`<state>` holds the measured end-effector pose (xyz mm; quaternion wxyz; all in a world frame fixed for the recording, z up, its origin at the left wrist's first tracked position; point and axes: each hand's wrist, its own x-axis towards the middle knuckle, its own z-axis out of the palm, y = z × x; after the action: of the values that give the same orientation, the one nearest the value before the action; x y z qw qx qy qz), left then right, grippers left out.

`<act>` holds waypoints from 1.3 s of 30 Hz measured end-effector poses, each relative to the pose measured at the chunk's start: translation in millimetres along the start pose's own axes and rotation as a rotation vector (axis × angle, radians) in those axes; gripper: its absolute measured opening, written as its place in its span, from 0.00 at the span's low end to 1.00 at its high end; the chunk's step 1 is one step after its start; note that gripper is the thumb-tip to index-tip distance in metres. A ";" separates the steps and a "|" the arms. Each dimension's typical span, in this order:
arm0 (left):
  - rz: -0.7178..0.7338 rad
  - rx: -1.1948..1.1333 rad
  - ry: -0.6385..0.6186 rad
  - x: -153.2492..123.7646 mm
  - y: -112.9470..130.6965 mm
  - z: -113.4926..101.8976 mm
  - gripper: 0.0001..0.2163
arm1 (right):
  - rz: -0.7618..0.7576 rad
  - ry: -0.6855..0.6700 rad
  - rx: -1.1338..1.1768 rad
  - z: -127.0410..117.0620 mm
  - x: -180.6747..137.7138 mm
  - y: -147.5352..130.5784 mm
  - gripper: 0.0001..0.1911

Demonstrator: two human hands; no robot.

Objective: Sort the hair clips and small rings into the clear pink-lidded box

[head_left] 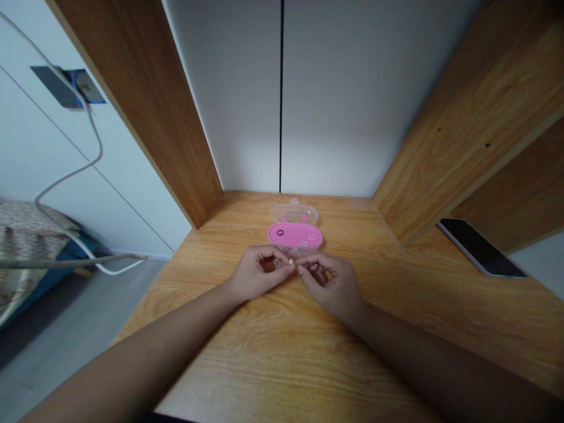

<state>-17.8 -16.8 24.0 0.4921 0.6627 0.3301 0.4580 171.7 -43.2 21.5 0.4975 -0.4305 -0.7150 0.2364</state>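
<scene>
My left hand (pixel 263 272) is closed in a pinch, with a small pale ring-like piece (pixel 291 262) between thumb and forefinger. Its exact kind is too small to make out. My right hand (pixel 333 285) is also pinched, its fingertips meeting the piece from the right. Just beyond the hands lies an oval pink case (pixel 293 233) with its clear lid (pixel 294 212) tipped open to the back. On the pink surface rest a dark ring (pixel 280 232), a white ring (pixel 304 243) and a pinkish ring (pixel 312 237). The fingers hide part of the case's near edge.
The wooden desktop (pixel 273 352) runs back to pale panels (pixel 335 117), between wooden side boards. A phone (pixel 480 247) lies at the right. On the left, a white cable (pixel 99 141) hangs past a wall socket (pixel 88 87), above patterned fabric (pixel 30 241).
</scene>
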 end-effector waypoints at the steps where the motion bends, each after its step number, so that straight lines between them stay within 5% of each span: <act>1: -0.019 -0.032 0.002 0.5 -0.3 -0.5 0.11 | -0.005 -0.008 0.007 0.2 -0.3 0.4 0.07; 6: -0.054 -0.154 -0.011 2.2 -2.2 -1.9 0.14 | -0.131 -0.045 0.008 0.8 0.4 2.8 0.18; 17: -0.089 -0.217 -0.069 1.2 -2.6 -3.1 0.10 | -0.149 -0.034 -0.010 -1.2 3.1 5.8 0.08; 39: -0.103 -0.178 -0.102 1.0 -1.2 -3.0 0.14 | -0.152 -0.017 -0.002 -2.1 1.2 -0.9 0.09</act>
<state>-20.2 -14.5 23.4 0.5879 0.6209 0.2964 0.4254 173.1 -42.8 23.6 0.5076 -0.3734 -0.7500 0.2011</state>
